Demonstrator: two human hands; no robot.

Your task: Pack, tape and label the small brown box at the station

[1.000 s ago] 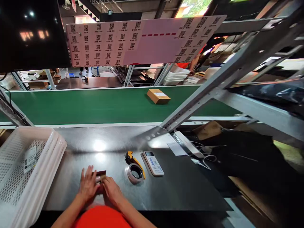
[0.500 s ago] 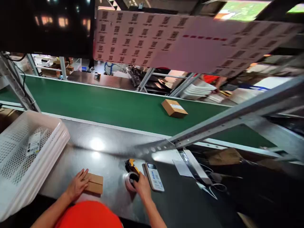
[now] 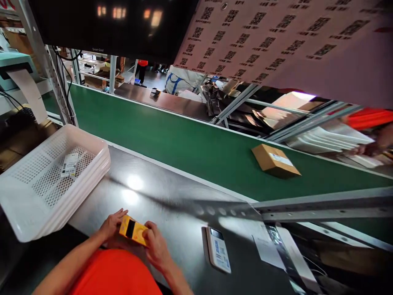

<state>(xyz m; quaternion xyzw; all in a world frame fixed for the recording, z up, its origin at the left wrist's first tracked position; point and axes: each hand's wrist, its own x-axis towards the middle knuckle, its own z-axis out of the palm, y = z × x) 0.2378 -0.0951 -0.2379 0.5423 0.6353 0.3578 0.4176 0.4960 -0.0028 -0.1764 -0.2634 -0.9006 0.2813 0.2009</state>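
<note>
Two bare hands of mine were at a yellow object (image 3: 139,232) with a black patch, in front of my red top (image 3: 116,272), by the near edge of the metal tabletop (image 3: 175,229) and left of its middle. My right hand (image 3: 156,248) was closed around the object's right end. My left hand (image 3: 112,226) was at its left end, fingers stretched out toward the far edge; I cannot tell whether they gripped anything.

Over the tabletop's left edge stood a stack of white baskets (image 3: 82,184), and inside the top one lay a printed label (image 3: 69,164). To the right of my hands, well apart from them, lay a white handheld device (image 3: 218,250) with a dark screen. Farther toward the right edge was a sheet of paper (image 3: 268,250).

Past the tabletop's far edge ran a green belt (image 3: 172,139), and on its right part sat a brown carton (image 3: 274,161) with a white label facing up. A dark monitor (image 3: 123,24) and a pink board (image 3: 245,45) of printed codes hung above. Across the belt, at the right, a co-worker's orange sleeve (image 3: 368,118) showed beside some white trays (image 3: 331,141).
</note>
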